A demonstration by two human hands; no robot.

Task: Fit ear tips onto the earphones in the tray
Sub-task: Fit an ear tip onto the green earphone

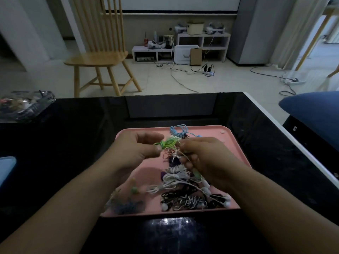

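A pink tray (229, 143) lies on the black table and holds several coiled earphones: white (176, 177), black (176, 200), light blue (178, 130) and grey-blue (126, 206). Above the tray, my left hand (137, 149) pinches a coiled green earphone cable (167, 143). My right hand (200, 156) is curled around the other end of that green earphone, with a pale green earbud (197, 174) sticking out below its fingers. Any ear tip between the fingers is too small to make out.
A clear plastic bag (23, 105) with small items lies at the table's far left. A blue object (6, 169) sits at the left edge. A blue cushion (311, 109) is to the right of the table, a wooden chair (99, 57) beyond it.
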